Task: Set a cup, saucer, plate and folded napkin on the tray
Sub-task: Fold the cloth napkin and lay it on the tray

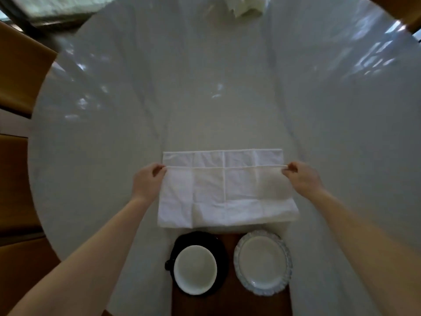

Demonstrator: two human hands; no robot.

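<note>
White napkin half-folded flat; white cup on black saucer beside scalloped plate, on brown tray.

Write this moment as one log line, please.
step: folding napkin | left hand, right hand: pinching fold | cup, plate: on tray

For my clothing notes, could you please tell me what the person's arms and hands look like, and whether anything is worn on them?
Both forearms are bare right down to the frame's lower edge: no sleeve or cuff shows. The left hand and right hand wear no gloves, and no watch, bracelet or ring is visible on either wrist or on the fingers in view. The nails are too small to judge.
</note>
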